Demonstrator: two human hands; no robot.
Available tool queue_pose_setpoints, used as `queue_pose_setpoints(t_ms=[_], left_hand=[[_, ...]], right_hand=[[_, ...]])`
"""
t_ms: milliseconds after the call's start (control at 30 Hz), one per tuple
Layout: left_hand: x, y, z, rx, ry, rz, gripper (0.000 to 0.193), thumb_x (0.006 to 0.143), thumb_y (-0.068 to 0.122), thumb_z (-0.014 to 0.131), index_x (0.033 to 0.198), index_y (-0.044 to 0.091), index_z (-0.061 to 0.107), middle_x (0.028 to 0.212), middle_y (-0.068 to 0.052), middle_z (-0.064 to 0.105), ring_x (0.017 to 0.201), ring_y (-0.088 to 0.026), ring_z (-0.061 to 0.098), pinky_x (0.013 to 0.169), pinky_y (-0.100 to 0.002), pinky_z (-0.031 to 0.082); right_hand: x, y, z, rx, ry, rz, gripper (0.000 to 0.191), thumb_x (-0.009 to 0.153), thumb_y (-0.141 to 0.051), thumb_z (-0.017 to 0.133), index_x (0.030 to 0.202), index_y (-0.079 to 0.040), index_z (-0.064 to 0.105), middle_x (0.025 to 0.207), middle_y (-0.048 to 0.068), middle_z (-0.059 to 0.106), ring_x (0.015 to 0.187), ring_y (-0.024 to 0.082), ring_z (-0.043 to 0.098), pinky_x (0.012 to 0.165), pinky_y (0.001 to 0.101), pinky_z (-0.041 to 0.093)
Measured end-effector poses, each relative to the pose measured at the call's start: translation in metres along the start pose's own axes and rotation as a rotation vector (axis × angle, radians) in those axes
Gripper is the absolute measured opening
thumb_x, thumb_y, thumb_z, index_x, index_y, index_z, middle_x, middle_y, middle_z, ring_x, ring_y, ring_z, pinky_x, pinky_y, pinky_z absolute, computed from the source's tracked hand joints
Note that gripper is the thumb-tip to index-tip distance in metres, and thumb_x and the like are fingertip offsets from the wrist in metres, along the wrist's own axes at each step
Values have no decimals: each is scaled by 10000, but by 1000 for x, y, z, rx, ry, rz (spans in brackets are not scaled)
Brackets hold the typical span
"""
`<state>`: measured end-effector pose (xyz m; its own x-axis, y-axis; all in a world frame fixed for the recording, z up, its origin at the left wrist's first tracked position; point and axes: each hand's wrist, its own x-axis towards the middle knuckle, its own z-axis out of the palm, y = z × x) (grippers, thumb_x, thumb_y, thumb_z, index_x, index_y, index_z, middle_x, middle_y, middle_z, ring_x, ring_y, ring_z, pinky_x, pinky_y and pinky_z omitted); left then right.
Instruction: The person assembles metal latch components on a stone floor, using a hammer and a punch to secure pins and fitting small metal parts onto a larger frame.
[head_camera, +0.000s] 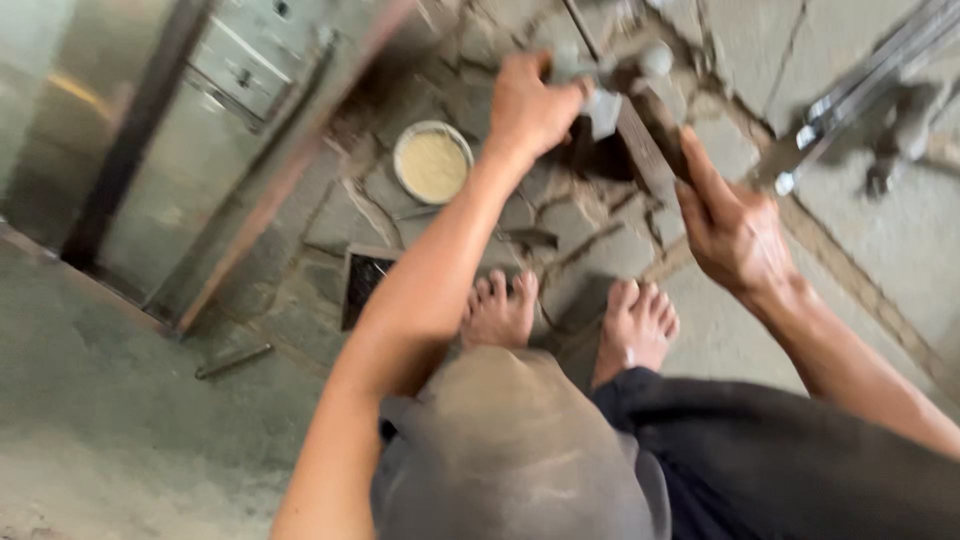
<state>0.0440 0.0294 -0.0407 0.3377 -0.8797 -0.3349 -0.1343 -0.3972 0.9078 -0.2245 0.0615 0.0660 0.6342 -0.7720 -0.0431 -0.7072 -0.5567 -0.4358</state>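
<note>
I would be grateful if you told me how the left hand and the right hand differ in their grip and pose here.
The left hand is closed in a fist around the top of a metal piece; the right hand grips the wooden handle lower down. The left hand sits further from the body than the right hand. The left hand shows its back, the right hand its thumb along the handle. Both are bare and both are gripping.
</note>
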Motion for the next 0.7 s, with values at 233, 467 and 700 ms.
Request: queue_pose_setpoints(t_ms=[233, 467, 700], left_hand=[[2, -9, 4, -46, -62, -19, 416, 814, 291, 823, 1080, -19, 744, 884, -134, 813, 512, -179, 764, 474, -349, 630], [6, -20, 9, -103, -12, -19, 528, 788, 274, 817, 1212, 19, 633, 1059, -68, 722, 531, -200, 776, 467, -338, 612], [7, -7, -1, -110, -108, -28, 198, 800, 208, 790, 908, 42, 789, 739, -64, 786, 487, -156, 706, 398, -307, 564]], right_hand=[[-6, 0, 2, 72, 30, -1, 503, 1163, -88, 623, 1625, -57, 428, 782, 193, 639, 604, 276, 601, 607, 430, 495], [-4, 1, -1, 120, 99, -22, 469, 1180, -85, 604, 1613, -32, 430, 817, 184, 661, 617, 265, 637, 560, 388, 505], [-5, 1, -13, 151, 95, 119, 364, 1157, -150, 604, 1481, -22, 496, 883, 172, 684, 632, 230, 641, 550, 384, 513]])
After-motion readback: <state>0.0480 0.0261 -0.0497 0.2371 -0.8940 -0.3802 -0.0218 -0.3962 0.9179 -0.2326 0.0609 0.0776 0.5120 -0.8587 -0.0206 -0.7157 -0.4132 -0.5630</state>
